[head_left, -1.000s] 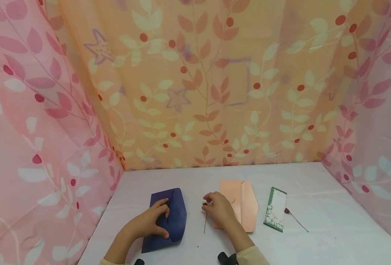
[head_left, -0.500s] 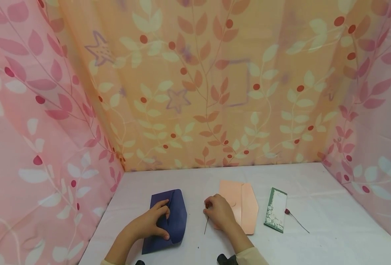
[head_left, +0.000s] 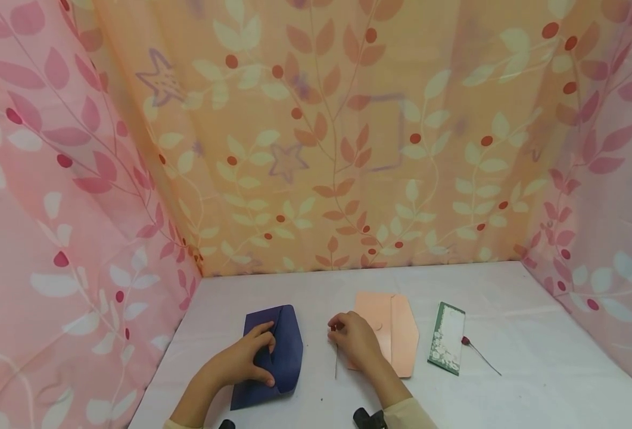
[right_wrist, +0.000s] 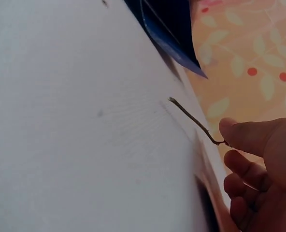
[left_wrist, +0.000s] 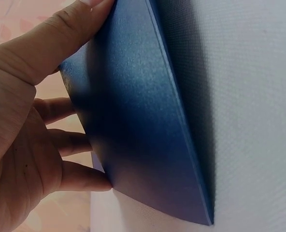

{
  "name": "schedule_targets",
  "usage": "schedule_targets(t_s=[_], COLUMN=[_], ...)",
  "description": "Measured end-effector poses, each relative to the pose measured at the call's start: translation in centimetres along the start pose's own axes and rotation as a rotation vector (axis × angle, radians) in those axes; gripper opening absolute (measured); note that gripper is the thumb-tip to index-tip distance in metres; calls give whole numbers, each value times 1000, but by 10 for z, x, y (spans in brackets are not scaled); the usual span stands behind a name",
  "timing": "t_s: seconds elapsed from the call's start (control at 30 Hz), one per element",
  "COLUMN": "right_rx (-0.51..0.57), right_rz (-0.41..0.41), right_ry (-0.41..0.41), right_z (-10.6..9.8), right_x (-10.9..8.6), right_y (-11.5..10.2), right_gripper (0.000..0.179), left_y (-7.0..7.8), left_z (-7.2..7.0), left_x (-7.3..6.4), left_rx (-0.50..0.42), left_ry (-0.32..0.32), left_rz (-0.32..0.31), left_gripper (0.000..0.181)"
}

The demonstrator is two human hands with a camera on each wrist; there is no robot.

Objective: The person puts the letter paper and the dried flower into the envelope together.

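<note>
A dark blue envelope (head_left: 289,351) lies on the table at the left, flap unfolded to the right. My left hand (head_left: 243,357) grips it, thumb and fingers spread along the pocket's edge. Up close in the left wrist view, the thumb overlaps the envelope's blue panel (left_wrist: 138,106) and the other fingers reach its edge. My right hand (head_left: 355,339) pinches a small dried red rose between thumb and fingertips, its thin stem (head_left: 336,363) pointing down. In the right wrist view the brown stem (right_wrist: 193,120) sticks out past the thumb; the bloom is hidden there.
A peach envelope (head_left: 403,339), flap unfolded, lies partly under the right hand. Right of it are a green-edged floral card (head_left: 448,338) and a second dried rose (head_left: 466,341). Flowered curtains (head_left: 337,131) enclose the white table (head_left: 487,286) behind and at both sides.
The rose's stem has swung slightly right as the right fingers shift on it. The left hand and the blue envelope stay where they were.
</note>
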State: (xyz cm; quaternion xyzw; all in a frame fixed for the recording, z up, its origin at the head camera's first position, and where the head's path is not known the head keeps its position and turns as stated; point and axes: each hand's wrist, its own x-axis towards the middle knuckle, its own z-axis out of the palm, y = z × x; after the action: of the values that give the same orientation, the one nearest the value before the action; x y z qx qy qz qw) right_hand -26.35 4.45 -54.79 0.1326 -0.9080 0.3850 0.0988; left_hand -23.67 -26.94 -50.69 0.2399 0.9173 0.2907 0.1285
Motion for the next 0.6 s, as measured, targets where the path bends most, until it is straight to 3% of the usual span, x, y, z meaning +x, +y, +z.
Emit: schedule_targets(t_s=[0.2,0.6], right_rx=[128,307], right_rz=[30,38], right_ry=[-52,-50], right_z=[-6,-17], right_x=[3,8], right_y=[-3,-11], right_gripper=[18,22], left_y=[0,1], left_z=[0,0], left_x=[0,1], left_rx=[3,2], left_ry=[0,-1], left_rz=[5,1], left_gripper=[57,56])
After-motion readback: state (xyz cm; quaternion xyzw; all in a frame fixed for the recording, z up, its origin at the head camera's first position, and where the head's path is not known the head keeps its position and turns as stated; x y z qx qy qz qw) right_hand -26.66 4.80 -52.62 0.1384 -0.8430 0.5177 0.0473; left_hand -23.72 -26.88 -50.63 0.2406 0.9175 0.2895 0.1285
